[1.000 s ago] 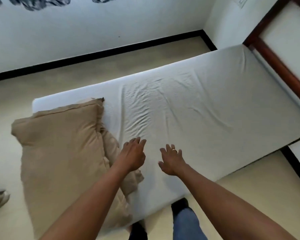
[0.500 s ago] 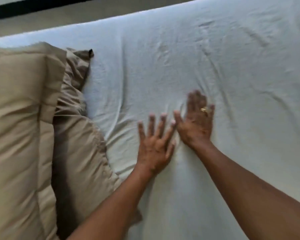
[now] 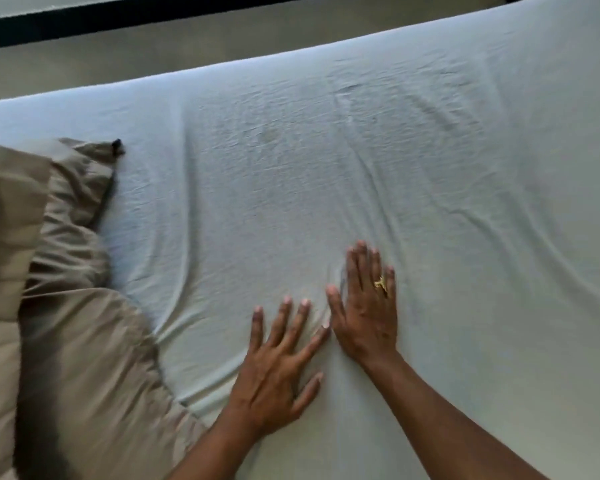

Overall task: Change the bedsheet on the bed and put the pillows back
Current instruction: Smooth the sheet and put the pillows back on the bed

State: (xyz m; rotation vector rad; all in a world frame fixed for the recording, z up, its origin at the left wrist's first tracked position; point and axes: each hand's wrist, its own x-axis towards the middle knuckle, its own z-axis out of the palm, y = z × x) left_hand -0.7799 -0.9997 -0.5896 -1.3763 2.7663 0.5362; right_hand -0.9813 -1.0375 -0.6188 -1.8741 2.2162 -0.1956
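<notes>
A pale, wrinkled bedsheet (image 3: 326, 161) covers the mattress across most of the view. My left hand (image 3: 278, 368) lies flat on the sheet near the front, fingers spread and straight. Just to its right my right hand (image 3: 368, 306), wearing a gold ring, presses flat on the sheet with fingers together; thumb and forefinger of the two hands nearly touch. Two tan pillows are stacked at the left end of the bed: an upper one (image 3: 4, 237) and a lower one (image 3: 94, 375) whose corner reaches toward my left forearm.
Beyond the far edge of the mattress runs a strip of beige floor (image 3: 153, 50), then a black skirting board (image 3: 118, 15) along the wall. The sheet stretches to the right of my hands with only creases on it.
I have leaned in close over the bed. Both hands came down from hovering onto the sheet and now lie flat; since half a second ago they have slid slightly right along the sheet.
</notes>
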